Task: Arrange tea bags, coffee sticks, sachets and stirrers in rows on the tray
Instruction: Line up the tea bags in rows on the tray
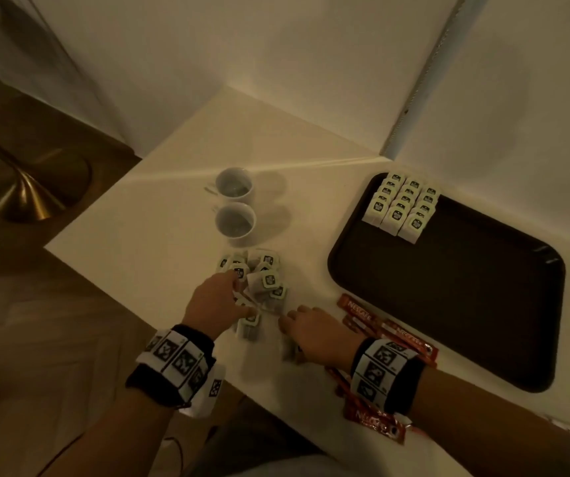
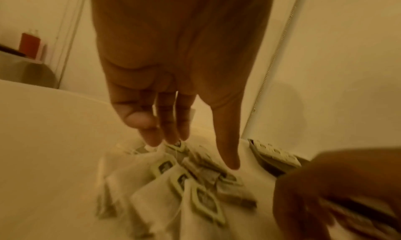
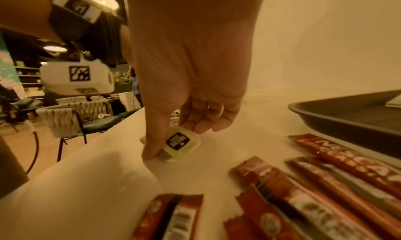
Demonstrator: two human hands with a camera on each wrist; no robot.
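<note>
Two hands work at the near edge of the worktop, over a loose pile of tea bags. The left hand hangs above the pile with its fingers straight and close together, tips just at the bags on the pile's left side; whether they touch one is lost in blur. The thumb stands apart from the fingers, pointing down over the middle of the pile. The right hand is at the pile's near side: its thumb presses on one edge of a single tea bag and the curled fingers sit at the bag's far edge, so the bag is pinched between them, lying low on the worktop with its label up.

Red coffee sticks lie scattered under and beside the right wrist, between the pile and the tray. The tray sits toward the worktop's right edge; three rows of tea bags fill its far left corner. Two cups stand just beyond the pile.
</note>
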